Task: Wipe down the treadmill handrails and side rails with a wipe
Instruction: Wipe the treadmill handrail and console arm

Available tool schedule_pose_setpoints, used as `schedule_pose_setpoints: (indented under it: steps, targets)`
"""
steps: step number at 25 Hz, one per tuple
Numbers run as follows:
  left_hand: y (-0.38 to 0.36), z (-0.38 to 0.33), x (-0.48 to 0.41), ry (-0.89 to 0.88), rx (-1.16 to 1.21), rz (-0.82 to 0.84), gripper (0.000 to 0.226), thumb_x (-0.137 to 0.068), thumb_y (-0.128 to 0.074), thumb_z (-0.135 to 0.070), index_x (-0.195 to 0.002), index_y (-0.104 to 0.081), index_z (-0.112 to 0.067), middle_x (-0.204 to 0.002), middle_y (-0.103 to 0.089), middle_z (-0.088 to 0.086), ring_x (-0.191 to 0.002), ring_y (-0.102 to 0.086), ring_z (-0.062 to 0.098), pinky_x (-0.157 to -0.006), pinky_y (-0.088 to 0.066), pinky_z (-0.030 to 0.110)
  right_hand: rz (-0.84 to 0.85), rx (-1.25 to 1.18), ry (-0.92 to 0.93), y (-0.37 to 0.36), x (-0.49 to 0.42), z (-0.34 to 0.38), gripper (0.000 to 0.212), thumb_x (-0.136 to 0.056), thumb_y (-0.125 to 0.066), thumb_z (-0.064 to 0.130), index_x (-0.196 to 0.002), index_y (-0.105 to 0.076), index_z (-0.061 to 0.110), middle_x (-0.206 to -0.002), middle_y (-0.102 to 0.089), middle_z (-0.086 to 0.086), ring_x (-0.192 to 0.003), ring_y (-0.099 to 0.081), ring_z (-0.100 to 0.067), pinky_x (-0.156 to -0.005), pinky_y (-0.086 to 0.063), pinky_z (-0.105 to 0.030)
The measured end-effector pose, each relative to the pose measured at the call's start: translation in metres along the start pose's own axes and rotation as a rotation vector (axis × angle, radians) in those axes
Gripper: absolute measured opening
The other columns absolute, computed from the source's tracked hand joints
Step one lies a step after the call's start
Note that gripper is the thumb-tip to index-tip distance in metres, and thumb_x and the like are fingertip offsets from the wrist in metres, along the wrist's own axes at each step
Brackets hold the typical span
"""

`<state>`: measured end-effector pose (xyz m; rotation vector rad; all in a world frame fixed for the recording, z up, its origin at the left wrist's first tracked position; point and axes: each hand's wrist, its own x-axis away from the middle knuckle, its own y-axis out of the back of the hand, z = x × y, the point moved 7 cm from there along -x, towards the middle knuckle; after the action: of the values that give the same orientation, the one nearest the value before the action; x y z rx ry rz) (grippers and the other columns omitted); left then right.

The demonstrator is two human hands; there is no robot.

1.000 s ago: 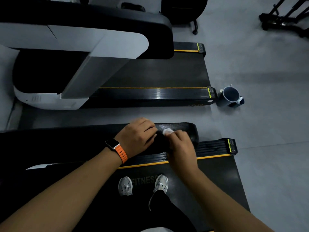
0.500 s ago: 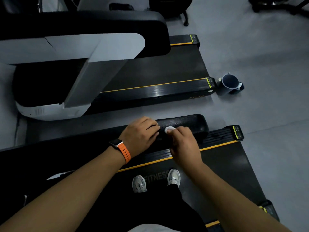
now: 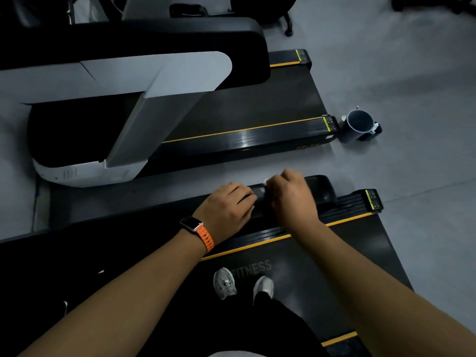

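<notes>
Left hand (image 3: 226,207), orange-strapped smartwatch (image 3: 199,231) on the wrist, lies on the black padded handrail (image 3: 320,193), fingers curled over its top and holding it. Just to the right, almost touching, the right hand (image 3: 293,199) sits fisted on the same rail, fingers clenched around a small white wipe (image 3: 268,181), only a scrap peeking out by the knuckles. Beyond runs the ribbed black side rail with a yellow stripe (image 3: 347,208); well apart, on the grey floor (image 3: 412,99), stands a dark grey cup (image 3: 359,124)

Dim, even light; grey floor (image 3: 412,73) all around you. Ahead of you sits a second treadmill (image 3: 244,119): dark belt, yellow-edged rails, pale grey upright. A dark cup (image 3: 358,126) sits just beside its rear corner.
</notes>
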<state>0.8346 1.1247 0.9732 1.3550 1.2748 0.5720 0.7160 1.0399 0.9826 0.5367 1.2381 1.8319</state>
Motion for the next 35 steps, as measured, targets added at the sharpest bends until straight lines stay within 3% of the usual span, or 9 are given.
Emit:
schedule_pose_setpoints:
  steps: [9,12,15,18,22,25,28,31,35]
  targets:
    - [-0.001,-0.001,-0.001,0.000,-0.012,-0.022,0.024,-0.101,-0.055,-0.017,-0.112,-0.071,-0.002,-0.110,-0.069,0.015,-0.098,-0.063,0.031,-0.087,-0.054,0.045,0.038,0.046,0.185,-0.005,0.020,0.007,0.034,-0.074,-0.075,0.000,-0.107,-0.069,0.004,-0.093,-0.055,-0.014,-0.085,-0.053,-0.033,-0.069,-0.049,-0.043]
    - [-0.003,-0.003,0.001,-0.009,-0.039,-0.022,0.023,-0.101,-0.057,-0.016,-0.110,-0.071,-0.002,-0.110,-0.069,0.016,-0.098,-0.064,0.031,-0.090,-0.054,0.044,-0.011,-0.011,-0.018,0.004,0.030,-0.011,0.041,-0.071,-0.077,-0.004,-0.110,-0.067,0.005,-0.100,-0.056,-0.013,-0.090,-0.053,-0.030,-0.072,-0.053,-0.043]
    - [-0.002,-0.001,0.000,0.003,-0.039,-0.021,0.025,-0.101,-0.055,-0.017,-0.110,-0.071,-0.001,-0.110,-0.069,0.017,-0.099,-0.064,0.031,-0.091,-0.054,0.044,0.049,-0.024,0.070,-0.003,0.043,-0.001,0.036,-0.070,-0.079,-0.002,-0.101,-0.064,0.007,-0.096,-0.055,-0.009,-0.087,-0.052,-0.025,-0.068,-0.044,-0.031]
    - [-0.001,-0.003,0.000,0.005,-0.053,-0.037,0.024,-0.100,-0.056,-0.017,-0.110,-0.072,-0.002,-0.109,-0.070,0.016,-0.099,-0.064,0.031,-0.090,-0.054,0.042,0.007,-0.074,-0.088,-0.002,0.049,-0.012,0.036,-0.071,-0.076,-0.002,-0.103,-0.064,0.009,-0.095,-0.054,-0.006,-0.088,-0.050,-0.022,-0.070,-0.038,-0.027]
    - [-0.001,-0.002,0.002,0.006,-0.049,-0.036,0.023,-0.100,-0.057,-0.017,-0.111,-0.072,-0.002,-0.110,-0.070,0.016,-0.099,-0.063,0.031,-0.090,-0.054,0.042,0.021,-0.092,0.074,-0.012,0.066,0.005,0.041,-0.068,-0.075,-0.005,-0.105,-0.064,0.008,-0.092,-0.051,-0.007,-0.084,-0.048,-0.026,-0.063,-0.045,-0.039]
    - [-0.003,-0.001,0.002,0.010,-0.057,-0.031,0.023,-0.100,-0.057,-0.017,-0.111,-0.071,-0.002,-0.110,-0.069,0.016,-0.099,-0.063,0.031,-0.089,-0.055,0.044,-0.052,-0.137,-0.091,-0.010,0.064,-0.003,0.027,-0.076,-0.072,0.000,-0.101,-0.064,0.008,-0.090,-0.052,-0.007,-0.083,-0.049,-0.025,-0.068,-0.037,-0.029]
    - [-0.002,-0.001,0.000,0.008,-0.053,-0.042,0.022,-0.100,-0.058,-0.017,-0.110,-0.071,-0.002,-0.109,-0.069,0.015,-0.099,-0.063,0.030,-0.089,-0.055,0.044,0.000,-0.115,0.021,-0.014,0.062,0.006,0.028,-0.075,-0.072,0.001,-0.097,-0.060,0.011,-0.092,-0.053,-0.007,-0.085,-0.049,-0.025,-0.069,-0.035,-0.029]
    - [-0.001,-0.001,0.002,0.018,-0.039,-0.056,0.021,-0.100,-0.059,-0.017,-0.108,-0.072,-0.003,-0.107,-0.069,0.014,-0.098,-0.063,0.029,-0.089,-0.055,0.042,-0.099,-0.173,-0.195,-0.003,0.054,-0.019,0.022,-0.082,-0.070,0.003,-0.101,-0.063,0.013,-0.095,-0.057,-0.004,-0.090,-0.052,-0.023,-0.072,-0.043,-0.032]
    - [0.000,0.001,0.002,0.038,-0.022,-0.048,0.022,-0.100,-0.058,-0.020,-0.106,-0.071,-0.003,-0.106,-0.068,0.014,-0.098,-0.063,0.030,-0.088,-0.054,0.043,-0.029,-0.112,0.169,-0.014,0.057,0.022,0.030,-0.069,-0.069,-0.003,-0.097,-0.065,0.009,-0.087,-0.055,-0.008,-0.082,-0.050,-0.029,-0.065,-0.042,-0.036]
